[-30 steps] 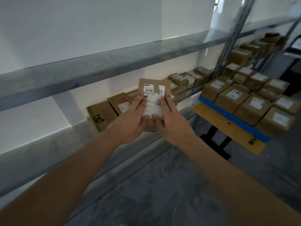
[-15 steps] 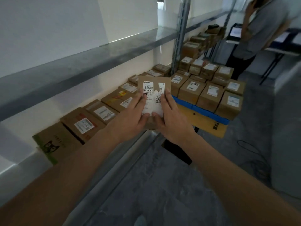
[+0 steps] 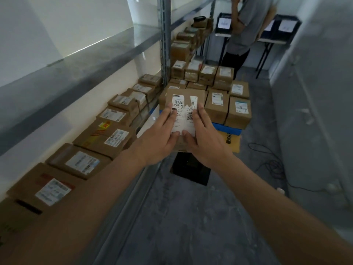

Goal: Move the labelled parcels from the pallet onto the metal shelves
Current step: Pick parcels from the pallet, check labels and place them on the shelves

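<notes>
Nearest to the camera, 2 bare forearms reached forward over the grey floor point(image 3: 187, 217). The left hand point(image 3: 160, 136) and the right hand point(image 3: 205, 138) held 1 brown box point(image 3: 184, 96) between them, in the air in front of the person. The fingers of both hands lay nearly straight on the white label point(image 3: 182, 115) on its upper face, and the 2 thumbs met near the lower edge of the label; how the box was supported from below could not be seen. The box was beside the front edge of the lower shelf point(image 3: 122, 207), not resting on it.

On the left, a row of labelled boxes point(image 3: 103, 138) lay flat on this lower shelf, one after another toward the grey metal post point(image 3: 163, 41). Above them ran an upper shelf point(image 3: 80, 62).

Behind the held box, more labelled boxes point(image 3: 219, 106) stood close together on a blue pallet point(image 3: 227, 129), in several rows.

Farther away, a person in a grey shirt point(image 3: 246, 25) stood near a table point(image 3: 271, 40) with dark bins.
</notes>
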A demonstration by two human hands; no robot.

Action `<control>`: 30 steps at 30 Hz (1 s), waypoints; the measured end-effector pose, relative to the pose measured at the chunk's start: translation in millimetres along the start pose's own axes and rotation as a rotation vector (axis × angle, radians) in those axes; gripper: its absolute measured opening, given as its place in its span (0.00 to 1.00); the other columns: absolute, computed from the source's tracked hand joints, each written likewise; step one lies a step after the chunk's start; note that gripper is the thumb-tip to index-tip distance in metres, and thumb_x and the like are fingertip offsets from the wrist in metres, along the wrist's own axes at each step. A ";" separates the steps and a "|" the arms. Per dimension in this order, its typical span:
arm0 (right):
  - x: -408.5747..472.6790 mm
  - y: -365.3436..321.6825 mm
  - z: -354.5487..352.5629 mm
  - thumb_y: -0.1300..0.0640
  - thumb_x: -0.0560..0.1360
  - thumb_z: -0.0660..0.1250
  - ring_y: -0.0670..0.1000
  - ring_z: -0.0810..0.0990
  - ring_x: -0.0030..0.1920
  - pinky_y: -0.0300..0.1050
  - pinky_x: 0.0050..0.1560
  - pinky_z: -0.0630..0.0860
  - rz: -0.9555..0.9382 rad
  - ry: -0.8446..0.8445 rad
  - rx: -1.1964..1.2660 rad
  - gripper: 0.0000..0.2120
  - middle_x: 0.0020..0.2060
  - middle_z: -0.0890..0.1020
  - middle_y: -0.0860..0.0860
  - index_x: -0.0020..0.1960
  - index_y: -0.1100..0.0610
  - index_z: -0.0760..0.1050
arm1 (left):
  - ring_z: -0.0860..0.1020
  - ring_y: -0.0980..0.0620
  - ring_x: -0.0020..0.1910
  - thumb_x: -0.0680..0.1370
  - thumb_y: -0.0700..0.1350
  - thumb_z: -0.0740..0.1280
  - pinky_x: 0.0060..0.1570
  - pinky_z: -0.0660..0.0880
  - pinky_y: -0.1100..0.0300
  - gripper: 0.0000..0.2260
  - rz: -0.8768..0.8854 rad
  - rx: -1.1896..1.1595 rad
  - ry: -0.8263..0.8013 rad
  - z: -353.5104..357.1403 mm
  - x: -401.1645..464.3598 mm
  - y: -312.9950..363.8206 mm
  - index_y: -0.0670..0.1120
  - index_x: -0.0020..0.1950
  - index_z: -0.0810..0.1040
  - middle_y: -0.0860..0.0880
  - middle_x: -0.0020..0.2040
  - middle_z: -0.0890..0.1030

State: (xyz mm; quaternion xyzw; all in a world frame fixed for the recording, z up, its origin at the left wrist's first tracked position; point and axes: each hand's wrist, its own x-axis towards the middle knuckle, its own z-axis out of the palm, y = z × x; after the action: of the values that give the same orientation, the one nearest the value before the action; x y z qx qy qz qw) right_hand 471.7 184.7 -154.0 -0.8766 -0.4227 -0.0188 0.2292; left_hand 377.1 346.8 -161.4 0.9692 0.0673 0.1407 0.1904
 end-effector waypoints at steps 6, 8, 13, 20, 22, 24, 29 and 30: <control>26.7 43.4 -5.8 0.43 0.84 0.55 0.51 0.53 0.80 0.48 0.70 0.69 0.070 0.043 0.008 0.35 0.82 0.40 0.49 0.82 0.58 0.45 | 0.53 0.45 0.82 0.86 0.54 0.56 0.76 0.65 0.45 0.30 0.057 0.015 -0.047 20.2 59.4 2.2 0.41 0.83 0.53 0.50 0.84 0.43; 37.5 63.0 -9.7 0.43 0.84 0.55 0.51 0.53 0.80 0.49 0.68 0.70 0.087 0.053 0.008 0.35 0.82 0.40 0.49 0.83 0.58 0.45 | 0.53 0.44 0.82 0.86 0.55 0.56 0.74 0.66 0.42 0.31 0.060 0.013 -0.063 31.5 82.9 4.1 0.43 0.84 0.52 0.53 0.84 0.41; 68.4 126.8 -17.8 0.44 0.84 0.56 0.51 0.53 0.80 0.50 0.69 0.70 0.104 0.086 0.028 0.35 0.82 0.42 0.49 0.82 0.59 0.47 | 0.51 0.48 0.82 0.86 0.54 0.57 0.75 0.67 0.45 0.30 0.090 -0.049 -0.072 66.7 148.4 18.0 0.42 0.83 0.52 0.55 0.84 0.41; 119.3 224.8 -37.1 0.44 0.84 0.56 0.52 0.53 0.81 0.50 0.67 0.72 0.109 0.076 0.039 0.35 0.82 0.42 0.51 0.82 0.59 0.47 | 0.47 0.50 0.83 0.86 0.51 0.59 0.78 0.60 0.50 0.30 0.079 -0.098 -0.068 112.2 243.4 49.9 0.40 0.83 0.54 0.51 0.84 0.43; 128.1 243.1 -41.2 0.44 0.84 0.56 0.52 0.54 0.80 0.50 0.66 0.73 0.104 0.077 0.040 0.34 0.82 0.43 0.50 0.82 0.59 0.47 | 0.45 0.51 0.83 0.85 0.51 0.59 0.79 0.58 0.53 0.30 0.080 -0.093 -0.063 120.2 261.8 54.8 0.39 0.83 0.54 0.50 0.84 0.43; 141.3 268.8 -47.3 0.44 0.84 0.56 0.52 0.53 0.80 0.49 0.66 0.72 0.100 0.075 0.038 0.34 0.82 0.43 0.51 0.82 0.59 0.48 | 0.45 0.51 0.83 0.85 0.51 0.59 0.79 0.57 0.53 0.30 0.076 -0.089 -0.053 132.8 286.2 61.6 0.40 0.83 0.54 0.49 0.84 0.44; 172.0 319.4 -60.4 0.44 0.84 0.57 0.52 0.57 0.79 0.49 0.61 0.75 0.111 0.067 0.022 0.34 0.82 0.42 0.50 0.82 0.59 0.49 | 0.50 0.49 0.82 0.85 0.53 0.59 0.78 0.61 0.50 0.30 0.060 -0.093 -0.066 156.1 342.2 74.4 0.41 0.83 0.55 0.50 0.84 0.45; 177.5 328.3 -62.0 0.44 0.84 0.57 0.52 0.57 0.79 0.49 0.61 0.75 0.116 0.071 0.018 0.34 0.82 0.43 0.50 0.82 0.59 0.49 | 0.51 0.49 0.82 0.85 0.52 0.60 0.78 0.62 0.49 0.30 0.065 -0.100 -0.073 160.4 353.3 75.7 0.42 0.83 0.56 0.51 0.84 0.45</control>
State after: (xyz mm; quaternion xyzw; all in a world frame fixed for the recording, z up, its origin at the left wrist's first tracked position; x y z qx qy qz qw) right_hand 841.7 112.3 -185.1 -0.8964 -0.3630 -0.0326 0.2524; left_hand 766.9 286.1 -187.1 0.9647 0.0214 0.1145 0.2363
